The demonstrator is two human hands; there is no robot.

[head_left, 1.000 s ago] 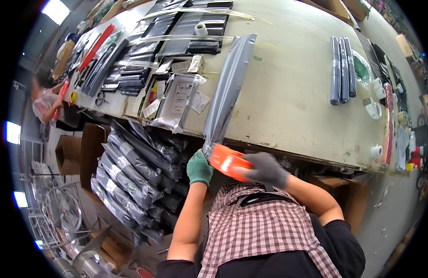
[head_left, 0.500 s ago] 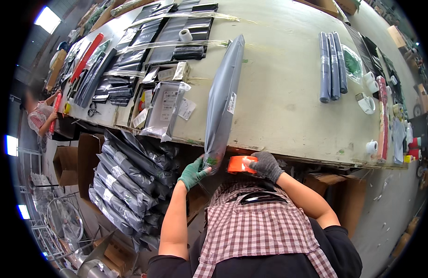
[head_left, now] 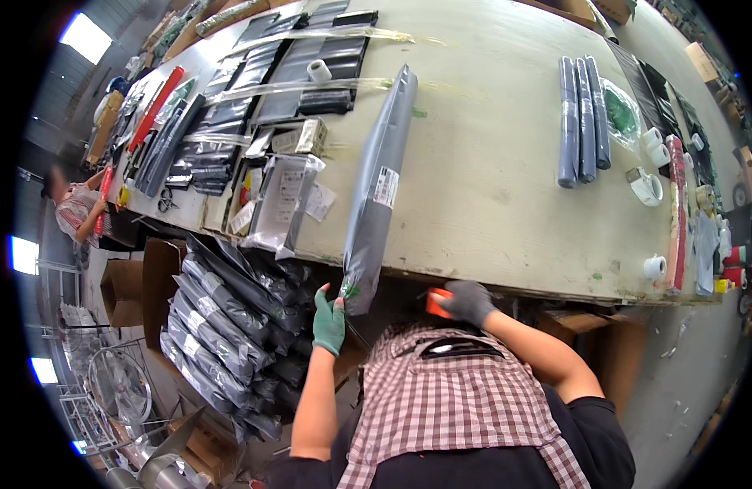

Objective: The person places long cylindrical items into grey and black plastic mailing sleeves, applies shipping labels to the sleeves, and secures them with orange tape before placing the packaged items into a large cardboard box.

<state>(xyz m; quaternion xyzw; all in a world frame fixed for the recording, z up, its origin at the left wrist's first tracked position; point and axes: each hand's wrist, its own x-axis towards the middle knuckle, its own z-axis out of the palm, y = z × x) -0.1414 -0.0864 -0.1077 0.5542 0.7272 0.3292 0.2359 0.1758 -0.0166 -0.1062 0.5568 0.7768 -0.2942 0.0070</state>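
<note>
A long grey plastic-wrapped package [head_left: 378, 155] with a white label lies on the table, its near end hanging over the front edge. My left hand [head_left: 328, 324], in a green glove, is beside that near end with its fingers apart. Whether a fingertip touches the plastic, I cannot tell. In a dark grey glove, my right hand [head_left: 469, 303] grips an orange tape roll [head_left: 438, 302] just off the table edge, in front of my checked apron. The glove hides much of the roll.
Below the table at left, a carton [head_left: 160, 285] holds several wrapped grey packages [head_left: 221, 326]. A clear plastic-covered box [head_left: 282, 204] stands near the table's front edge. Three grey rolls [head_left: 588, 122] lie at right, near white tape rolls [head_left: 655, 266]. Another person [head_left: 79, 208] stands at far left.
My left hand's fingers have come apart from around the package end, which now leans further left. The orange tape roll has turned in my right hand and shows less.
</note>
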